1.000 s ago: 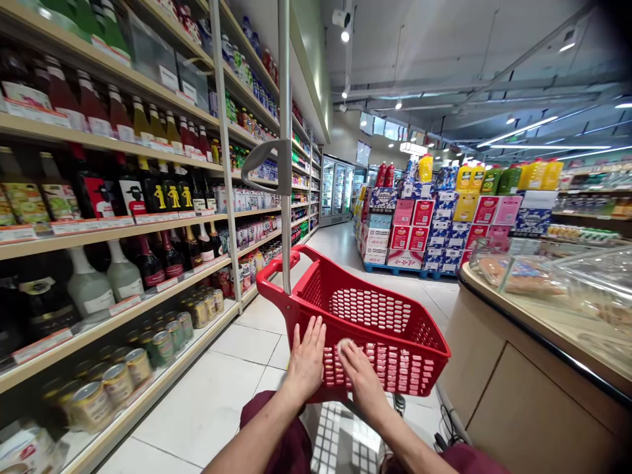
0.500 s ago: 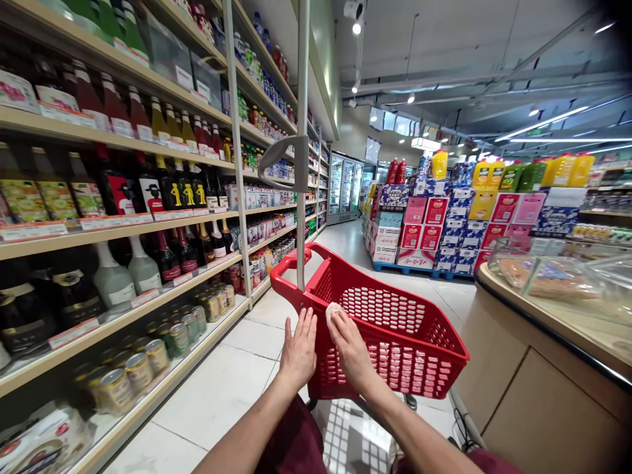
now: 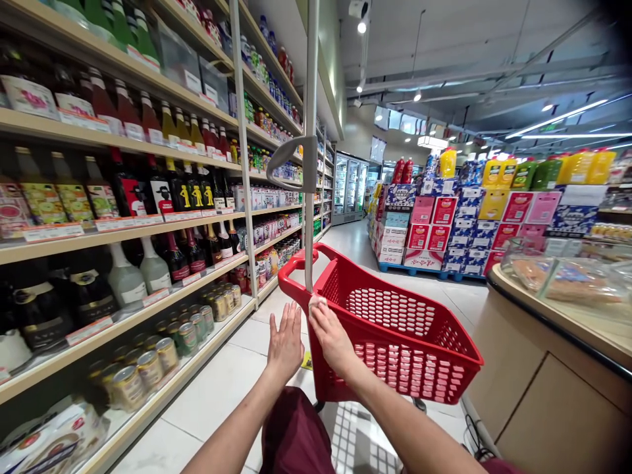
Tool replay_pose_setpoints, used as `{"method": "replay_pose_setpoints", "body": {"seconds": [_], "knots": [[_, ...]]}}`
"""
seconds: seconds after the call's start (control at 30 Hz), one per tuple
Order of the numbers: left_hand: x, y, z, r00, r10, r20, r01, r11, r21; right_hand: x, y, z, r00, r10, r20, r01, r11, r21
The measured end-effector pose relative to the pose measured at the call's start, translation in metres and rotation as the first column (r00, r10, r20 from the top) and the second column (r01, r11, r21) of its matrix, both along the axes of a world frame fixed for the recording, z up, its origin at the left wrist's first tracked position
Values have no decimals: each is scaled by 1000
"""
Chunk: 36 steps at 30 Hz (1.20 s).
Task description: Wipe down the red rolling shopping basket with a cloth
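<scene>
The right hand [image 3: 333, 339] reaches to the red shopping cart [image 3: 390, 331], its fingers close together and gently bent over a small white cloth [image 3: 315, 302]. Most of the cloth is hidden beneath them; only a pale edge shows at the fingertips. It lies between those fingers and the outside of the cart, near the upper corner, just below the foot of the upright metal pole [image 3: 311, 79]. The fingers have hold of the cloth, though whether the thumb helps cannot be told.

The left hand [image 3: 285, 345] is spread wide, back upward and thumb apart, with nothing seen in its grasp. Its fingertips point at the same corner, just beside the cloth but apart from it; whether they touch the cart is unclear. The red handle [image 3: 291, 283] of the cart sits beyond both hands, above the left fingertips. The cart stands on the tiled floor [image 3: 222, 388], with the drinks shelves [image 3: 123, 227] to the left.
</scene>
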<state>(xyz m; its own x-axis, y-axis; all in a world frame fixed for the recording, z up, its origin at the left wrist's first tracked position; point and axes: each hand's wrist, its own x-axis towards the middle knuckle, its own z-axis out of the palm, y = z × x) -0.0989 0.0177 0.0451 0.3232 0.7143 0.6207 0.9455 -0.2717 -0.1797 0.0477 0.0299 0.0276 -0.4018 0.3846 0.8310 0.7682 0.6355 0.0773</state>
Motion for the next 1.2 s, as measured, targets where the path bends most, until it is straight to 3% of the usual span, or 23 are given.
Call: {"method": "replay_pose_setpoints", "body": {"seconds": [0.13,0.33,0.4,0.5,0.6,0.7,0.8,0.93,1.07,1.13,1.2], "knots": [[-6,1,0,1000,15,12,-15,1000,12,-5,-7,-23,993,64,102,-56,996,-76],[-8,1,5,998,13,58,-13,1000,-4,-17,5,16,997,51,-64,-50,998,28],[-9,2,7,998,10,56,-10,1000,1,-15,6,9,999,36,-19,-36,999,-13],[-12,3,8,999,7,48,-7,1000,12,-7,-3,-14,983,134,126,-115,983,-143],[-12,3,10,999,8,53,-8,1000,12,-1,-10,-10,986,165,32,-160,980,-116],[-5,2,15,999,4,47,-5,1000,10,-6,-1,22,976,70,-208,-67,998,20],[7,3,19,999,-20,25,19,999,29,-8,14,40,966,-29,-257,35,999,20],[20,5,21,998,-60,7,59,997,41,29,16,18,973,-163,-161,152,985,-76],[38,5,23,995,-97,2,97,994,40,81,8,-8,908,-372,-194,342,924,-170],[50,7,24,993,-116,-17,116,992,44,82,7,-10,888,-409,-211,376,909,-181],[62,10,25,991,-128,-42,130,991,39,68,10,-7,910,-365,-198,340,929,-149]]}}
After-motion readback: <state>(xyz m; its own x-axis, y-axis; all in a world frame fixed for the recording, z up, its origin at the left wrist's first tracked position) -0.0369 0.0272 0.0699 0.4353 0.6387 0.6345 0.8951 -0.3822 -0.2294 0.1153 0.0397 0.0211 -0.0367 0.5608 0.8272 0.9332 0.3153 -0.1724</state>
